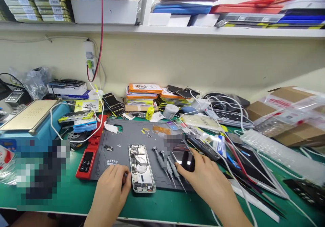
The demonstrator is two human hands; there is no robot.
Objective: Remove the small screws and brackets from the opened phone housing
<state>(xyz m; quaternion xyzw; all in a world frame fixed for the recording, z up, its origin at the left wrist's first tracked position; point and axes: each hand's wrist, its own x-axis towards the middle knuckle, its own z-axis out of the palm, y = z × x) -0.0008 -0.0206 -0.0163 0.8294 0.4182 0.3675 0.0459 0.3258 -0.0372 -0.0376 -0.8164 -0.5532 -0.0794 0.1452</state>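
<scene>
An opened phone [141, 169], its inner parts bare, lies on the grey work mat [119, 132]. Close beside its left edge rests my left hand [113, 184], fingers curled inward; whatever is between them is hidden. My right hand [207, 176] has its thumb and fingers around the lower right of a dark glossy phone screen [183, 155], part of which is blurred. Between the opened phone and that screen lie several grey screwdrivers [162, 163], tips toward me. Small parts [108, 148] and a white strip [111, 128] are on the mat's left.
A red device with buttons [86, 162] borders the mat on the left, near a blue machine [38, 129]. Cables, a tablet [254, 164] and tools crowd the right. Stacked boxes [143, 93] and a yellow bottle [149, 113] stand behind. A shelf [177, 31] hangs above.
</scene>
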